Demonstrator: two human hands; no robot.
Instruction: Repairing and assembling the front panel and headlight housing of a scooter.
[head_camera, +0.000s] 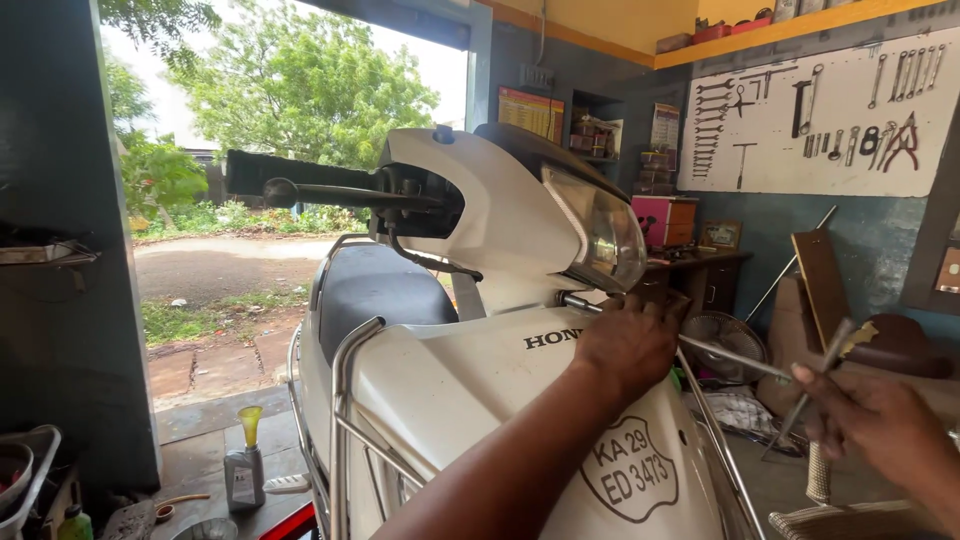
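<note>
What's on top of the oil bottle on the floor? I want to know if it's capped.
A yellow funnel stands in the neck of the grey oil bottle. It covers the opening, so no cap shows.

Place: a small two-wheeler repair workshop, opening straight onto the outdoors.
Main evidence: a white scooter (480, 330) is standing indoors, its front panel filling the view.
Wall: a white tool board (830, 115) is hanging on the blue wall, carrying rows of spanners, pliers and a T-handle wrench.
Storage: a cluttered shelf niche (597, 135) and a pink drawer box (662, 220) are sitting behind a dark desk (700, 272).
Floor: a grey oil bottle (243, 475) with a yellow funnel (249, 425) is standing on the concrete.
Doorway: trees and a dirt road (215, 265) are showing outside.
</note>
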